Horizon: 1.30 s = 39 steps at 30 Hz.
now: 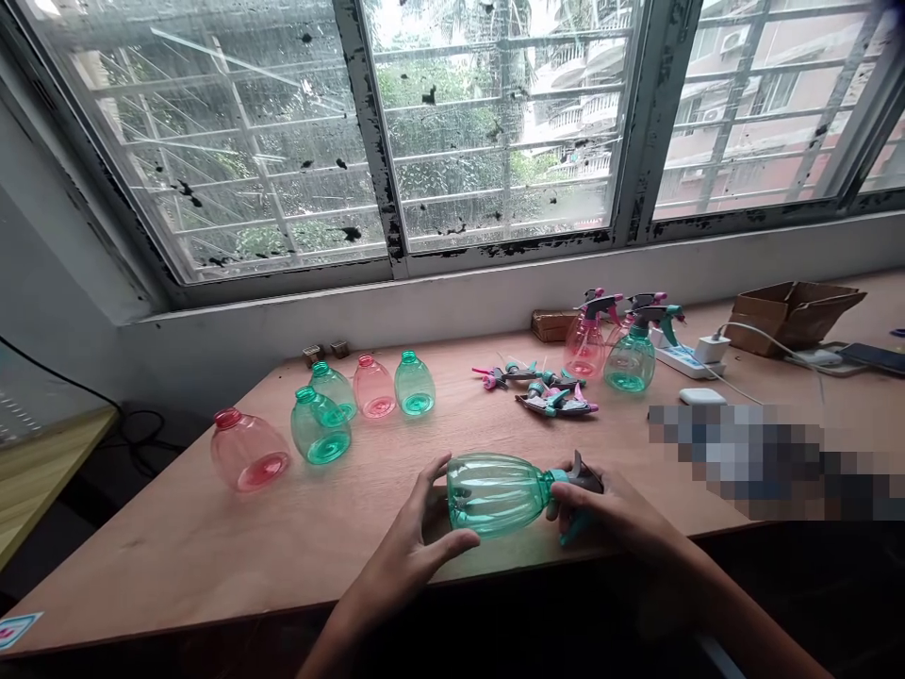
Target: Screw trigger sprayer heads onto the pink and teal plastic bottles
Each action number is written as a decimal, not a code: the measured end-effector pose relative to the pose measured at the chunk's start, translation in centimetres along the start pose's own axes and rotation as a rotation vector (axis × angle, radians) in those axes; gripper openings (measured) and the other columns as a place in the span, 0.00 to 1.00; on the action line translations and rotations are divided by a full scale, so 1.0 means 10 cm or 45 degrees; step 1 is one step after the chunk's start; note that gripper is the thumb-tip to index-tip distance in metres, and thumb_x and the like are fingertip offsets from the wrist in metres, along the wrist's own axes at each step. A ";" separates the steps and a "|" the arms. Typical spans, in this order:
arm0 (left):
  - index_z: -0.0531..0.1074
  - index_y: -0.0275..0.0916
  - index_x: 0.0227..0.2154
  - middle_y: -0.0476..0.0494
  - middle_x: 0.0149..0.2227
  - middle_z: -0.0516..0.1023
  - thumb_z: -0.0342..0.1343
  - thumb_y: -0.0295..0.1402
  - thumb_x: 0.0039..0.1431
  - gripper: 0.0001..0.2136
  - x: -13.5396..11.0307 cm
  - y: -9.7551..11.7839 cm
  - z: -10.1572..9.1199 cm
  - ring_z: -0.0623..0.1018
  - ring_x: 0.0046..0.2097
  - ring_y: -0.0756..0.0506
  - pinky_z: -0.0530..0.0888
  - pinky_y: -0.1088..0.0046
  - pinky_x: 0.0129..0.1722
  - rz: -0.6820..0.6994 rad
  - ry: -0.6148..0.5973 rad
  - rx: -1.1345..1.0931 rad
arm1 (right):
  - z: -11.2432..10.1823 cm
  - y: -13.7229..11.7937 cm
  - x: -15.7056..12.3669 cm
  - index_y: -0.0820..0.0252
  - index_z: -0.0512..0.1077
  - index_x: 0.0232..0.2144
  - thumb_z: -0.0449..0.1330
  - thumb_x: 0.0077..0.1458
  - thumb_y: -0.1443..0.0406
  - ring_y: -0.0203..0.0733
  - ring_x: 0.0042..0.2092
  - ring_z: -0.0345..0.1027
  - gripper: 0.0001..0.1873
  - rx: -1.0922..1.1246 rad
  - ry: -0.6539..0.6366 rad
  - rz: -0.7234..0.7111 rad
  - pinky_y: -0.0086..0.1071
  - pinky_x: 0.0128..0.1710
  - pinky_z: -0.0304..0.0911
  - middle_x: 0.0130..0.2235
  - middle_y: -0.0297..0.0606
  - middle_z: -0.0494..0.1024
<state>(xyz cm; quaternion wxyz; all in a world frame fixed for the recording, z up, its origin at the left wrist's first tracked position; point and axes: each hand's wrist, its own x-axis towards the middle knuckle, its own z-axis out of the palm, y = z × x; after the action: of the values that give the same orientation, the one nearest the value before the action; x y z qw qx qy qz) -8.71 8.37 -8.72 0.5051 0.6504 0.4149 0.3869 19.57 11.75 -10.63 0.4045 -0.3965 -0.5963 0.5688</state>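
A clear green spray bottle (499, 494) lies sideways in the air over the table's front edge, its base to the left. My left hand (417, 538) curves around the base end, thumb below and fingers behind. At the neck, my right hand (594, 500) is closed on the grey and teal spray head (581, 476), which sits on the bottle's mouth. Whether its collar is fully tightened I cannot tell. Beyond my hands lies a pile of loose spray heads (555, 401) in pink, teal and grey.
Open-mouthed bottles stand left: a pink bottle (251, 453), a green bottle (321, 429) and several others. Bottles with heads, including a green one (629, 363), stand at the back right beside a power strip (689, 360) and a cardboard box (792, 316). A blurred patch covers the right front.
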 end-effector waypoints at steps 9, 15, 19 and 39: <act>0.48 0.52 0.68 0.42 0.71 0.49 0.65 0.28 0.54 0.43 0.01 -0.06 -0.01 0.57 0.69 0.34 0.60 0.53 0.67 0.137 -0.022 0.302 | -0.01 0.01 0.00 0.61 0.72 0.30 0.67 0.53 0.49 0.43 0.28 0.76 0.20 0.003 -0.016 -0.012 0.34 0.30 0.70 0.25 0.36 0.82; 0.37 0.51 0.70 0.42 0.73 0.46 0.68 0.38 0.52 0.51 -0.03 -0.01 0.00 0.53 0.70 0.33 0.53 0.51 0.69 -0.013 0.004 0.308 | -0.03 0.05 0.00 0.61 0.70 0.33 0.67 0.53 0.51 0.42 0.27 0.75 0.19 0.057 -0.023 -0.008 0.33 0.29 0.69 0.28 0.36 0.82; 0.48 0.46 0.69 0.42 0.71 0.53 0.60 0.43 0.61 0.39 -0.02 0.02 -0.02 0.53 0.71 0.34 0.49 0.52 0.70 -0.041 0.001 0.409 | -0.02 0.04 0.00 0.61 0.70 0.33 0.68 0.52 0.51 0.42 0.27 0.75 0.20 0.081 -0.020 -0.003 0.33 0.29 0.69 0.27 0.36 0.82; 0.49 0.46 0.68 0.41 0.70 0.55 0.62 0.41 0.59 0.39 -0.04 0.07 0.01 0.55 0.70 0.34 0.52 0.53 0.70 -0.017 -0.004 0.355 | -0.02 0.02 0.01 0.61 0.70 0.34 0.67 0.53 0.51 0.41 0.27 0.75 0.20 0.077 -0.045 -0.011 0.33 0.29 0.69 0.27 0.37 0.82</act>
<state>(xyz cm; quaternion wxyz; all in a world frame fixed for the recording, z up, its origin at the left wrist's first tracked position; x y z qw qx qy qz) -8.64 7.87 -8.08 0.4132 0.7120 0.4682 0.3211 19.70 11.89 -10.78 0.4081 -0.3716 -0.5876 0.5917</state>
